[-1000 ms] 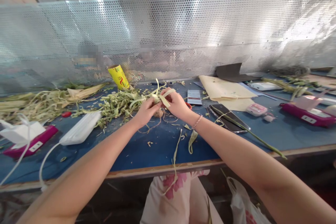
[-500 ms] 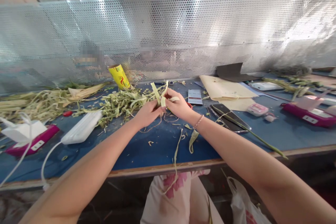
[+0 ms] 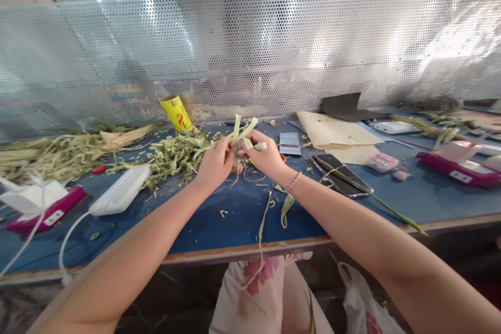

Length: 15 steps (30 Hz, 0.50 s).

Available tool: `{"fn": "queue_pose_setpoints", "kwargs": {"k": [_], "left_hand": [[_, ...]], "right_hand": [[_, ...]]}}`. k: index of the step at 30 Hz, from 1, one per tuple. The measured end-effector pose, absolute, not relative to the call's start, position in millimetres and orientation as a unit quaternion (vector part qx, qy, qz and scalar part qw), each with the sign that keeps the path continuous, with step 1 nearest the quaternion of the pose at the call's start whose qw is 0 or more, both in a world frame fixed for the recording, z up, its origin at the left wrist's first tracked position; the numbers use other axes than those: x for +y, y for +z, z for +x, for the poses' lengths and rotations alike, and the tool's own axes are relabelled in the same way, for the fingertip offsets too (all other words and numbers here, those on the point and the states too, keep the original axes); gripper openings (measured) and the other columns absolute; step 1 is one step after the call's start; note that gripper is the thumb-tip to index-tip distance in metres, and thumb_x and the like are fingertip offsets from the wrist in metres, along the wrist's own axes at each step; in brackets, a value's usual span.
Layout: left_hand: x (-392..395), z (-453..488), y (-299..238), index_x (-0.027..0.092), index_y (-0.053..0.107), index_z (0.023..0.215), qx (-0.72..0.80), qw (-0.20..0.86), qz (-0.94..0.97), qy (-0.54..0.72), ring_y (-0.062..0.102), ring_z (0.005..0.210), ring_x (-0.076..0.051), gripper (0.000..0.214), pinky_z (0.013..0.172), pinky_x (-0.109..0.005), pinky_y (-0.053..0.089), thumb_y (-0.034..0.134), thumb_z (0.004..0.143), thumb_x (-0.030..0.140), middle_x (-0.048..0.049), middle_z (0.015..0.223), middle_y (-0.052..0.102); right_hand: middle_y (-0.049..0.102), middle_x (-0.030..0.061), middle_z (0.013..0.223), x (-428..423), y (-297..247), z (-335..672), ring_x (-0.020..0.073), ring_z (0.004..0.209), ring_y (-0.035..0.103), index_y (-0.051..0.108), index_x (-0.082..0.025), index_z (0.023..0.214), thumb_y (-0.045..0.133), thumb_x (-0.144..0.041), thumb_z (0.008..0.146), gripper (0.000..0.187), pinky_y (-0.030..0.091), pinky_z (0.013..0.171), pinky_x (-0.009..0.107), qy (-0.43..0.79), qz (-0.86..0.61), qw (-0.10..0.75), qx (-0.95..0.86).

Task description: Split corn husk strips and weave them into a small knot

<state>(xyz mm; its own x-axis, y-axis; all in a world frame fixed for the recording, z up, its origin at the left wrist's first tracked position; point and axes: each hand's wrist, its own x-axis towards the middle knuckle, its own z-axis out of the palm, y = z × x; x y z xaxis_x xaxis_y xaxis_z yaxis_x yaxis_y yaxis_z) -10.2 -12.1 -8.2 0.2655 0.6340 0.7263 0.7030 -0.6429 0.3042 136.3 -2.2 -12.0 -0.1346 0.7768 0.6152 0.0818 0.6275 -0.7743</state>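
Grip: left hand (image 3: 214, 160) and right hand (image 3: 266, 156) both pinch leaf strips (image 3: 241, 133) | strips stick up between them above table (image 3: 219, 229)

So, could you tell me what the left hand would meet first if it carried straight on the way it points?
The left hand points away and slightly right. Past the leaf strips it already pinches, it would probably meet the far blue tabletop, then the perforated metal screen. Depth is hard to judge here.

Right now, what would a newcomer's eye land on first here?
Mid-table, the left hand and right hand pinch pale green leaf strips between them. Behind the left hand sprawls a heap of shredded green leaf scraps on the blue table, with a yellow cardboard tube beyond it.
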Motion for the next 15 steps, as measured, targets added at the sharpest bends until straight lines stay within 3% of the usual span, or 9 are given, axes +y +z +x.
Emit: {"fn": "queue_pose_setpoints", "kwargs": {"k": [5,15], "left_hand": [[-14.1,-10.1,-8.7,0.020,0.050,0.085,-0.404,0.094,-0.755,-0.507,0.056,0.077,-0.016,0.011,0.070,-0.028,0.043,0.043,0.083,0.028,-0.0044,0.080,0.059],[-16.5,-9.5,-6.2,0.019,0.051,0.092,-0.389,-0.046,-0.711,-0.584,0.054,0.093,-0.017,0.023,0.085,-0.032,0.041,0.038,0.086,0.038,-0.0065,0.095,0.059]], "right_hand": [[0.055,-0.0008,0.064,-5.8,-8.2,130.7,0.0107,0.057,0.055,0.047,-0.019,0.067,0.053,-0.030,0.074,0.014,0.049,0.057,0.028,0.369,-0.297,0.601,-0.643],[0.057,-0.0008,0.068,-0.2,-11.1,130.5,0.0104,0.060,0.057,0.047,-0.021,0.076,0.048,-0.034,0.078,0.014,0.052,0.064,0.029,0.396,-0.287,0.627,-0.607]]}}
